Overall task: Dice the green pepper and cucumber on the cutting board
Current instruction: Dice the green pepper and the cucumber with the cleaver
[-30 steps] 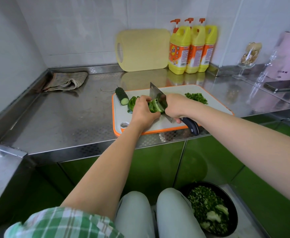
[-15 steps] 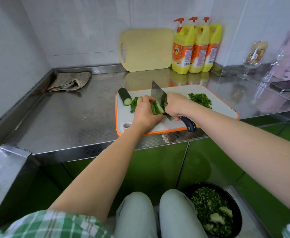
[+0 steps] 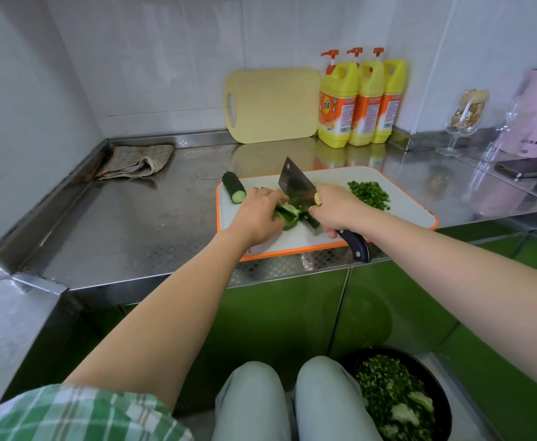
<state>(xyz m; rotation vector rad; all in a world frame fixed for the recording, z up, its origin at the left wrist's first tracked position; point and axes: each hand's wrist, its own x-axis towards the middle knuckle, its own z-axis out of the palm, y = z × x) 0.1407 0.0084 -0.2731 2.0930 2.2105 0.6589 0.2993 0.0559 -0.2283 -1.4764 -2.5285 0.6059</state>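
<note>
A white cutting board (image 3: 407, 214) with an orange rim lies on the steel counter. My left hand (image 3: 257, 214) holds green pepper pieces (image 3: 287, 214) down on the board, fingers curled over them. My right hand (image 3: 334, 210) grips the dark handle of a cleaver (image 3: 295, 186), whose blade stands against the pepper just right of my left fingers. A cucumber piece (image 3: 234, 187) with a cut end lies at the board's far left corner. A heap of diced green pepper (image 3: 369, 193) sits on the right part of the board.
A yellow cutting board (image 3: 273, 105) and three yellow detergent bottles (image 3: 361, 100) lean at the back wall. A folded cloth (image 3: 135, 162) lies back left. A glass (image 3: 466, 122) and phone (image 3: 529, 168) stand right. A black bowl (image 3: 439, 399) of chopped greens sits below, beside my knees.
The cleaver has shifted slightly along the pepper while my left hand stays on the pieces. The camera view has moved a little.
</note>
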